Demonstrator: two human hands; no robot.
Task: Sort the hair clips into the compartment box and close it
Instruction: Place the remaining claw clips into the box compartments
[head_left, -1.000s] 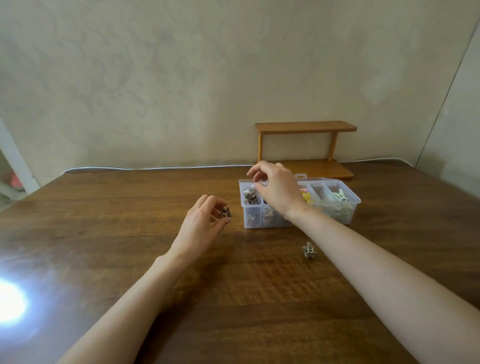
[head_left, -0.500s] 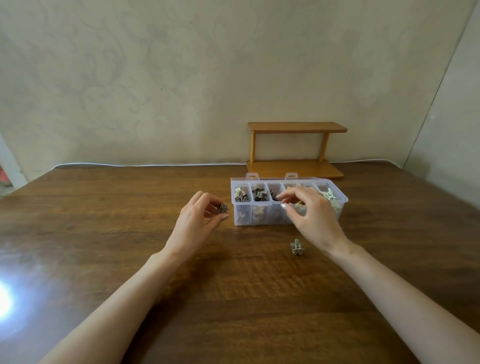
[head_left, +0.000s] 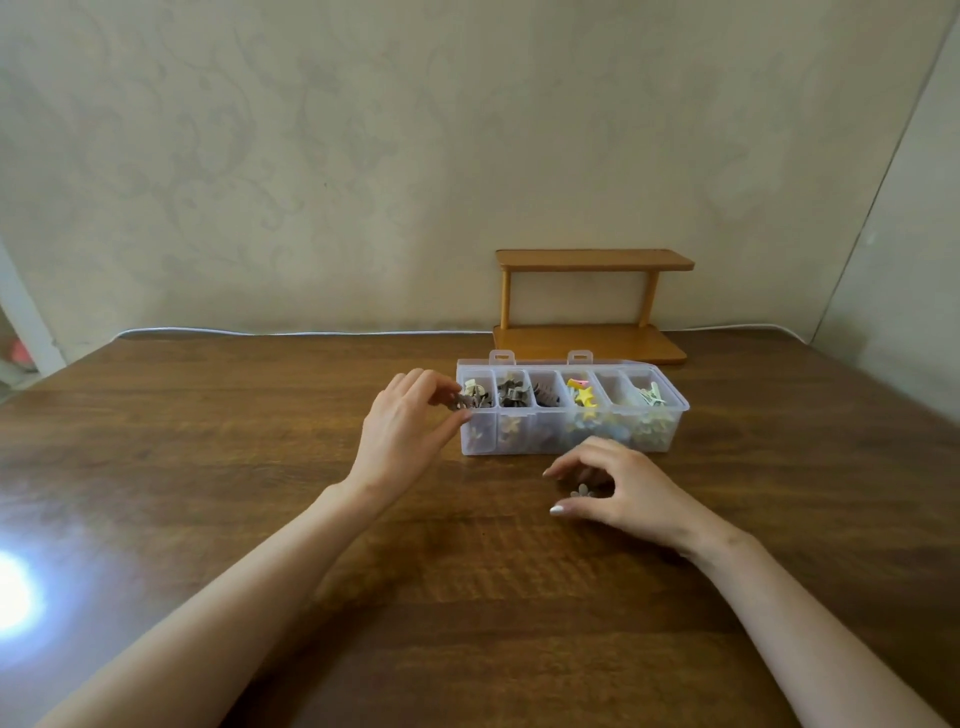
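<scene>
1. Change of state. A second ago the left hand held the grey clip well to the left of the box, and the right hand was over the box's middle compartments. The left hand has since carried its clip to the left end of the box. The right hand has left the box and come down over the loose clip on the table.

2. Meaning for the task. I judge that one drop is about to happen and the next pick has already begun. The loose clip is the only one I see outside the box and outside a hand, so sorting looks near its end. Nothing covers the compartments, so closing is not yet done.

3. Left hand. The forearm reaches forward and to the right, with the wrist straight. Thumb and fingertips pinch the grey clip at the rim of the leftmost compartment. I cannot tell whether the clip is over the rim or just outside the wall.

4. Right hand. The hand arches low over the table just in front of the box, palm down. The fingers are curved, with thumb and forefinger spread to either side of the loose clip. They have not closed on it, and I cannot confirm contact.

5. Surroundings. A wooden shelf stands behind the box against the wall.
</scene>
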